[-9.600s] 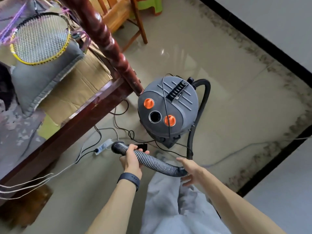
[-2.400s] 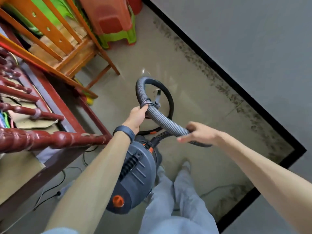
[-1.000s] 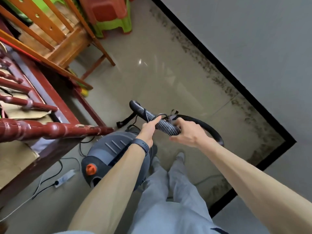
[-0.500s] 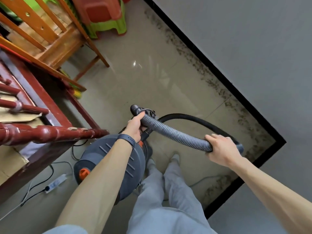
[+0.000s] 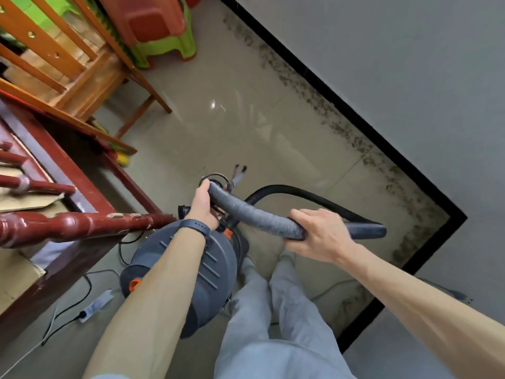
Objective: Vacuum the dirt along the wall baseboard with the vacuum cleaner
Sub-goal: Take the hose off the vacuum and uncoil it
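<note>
power strip: on the floor by the bed frame, cord plugged in, likely feeding the vacuum.
vacuum cleaner: grey canister just beside the person's legs, kept near so the hose reaches.
left hand: fingers curled round the hose near its strapped end, keeping slack off the floor.
hose: spans both hands, roughly level.
right hand: wrapped round the hose just behind the nozzle, for steering.
nozzle: aimed at the corner, off the floor, not yet on the dirt.
dirt: dark band against the black baseboard, both walls.
</note>
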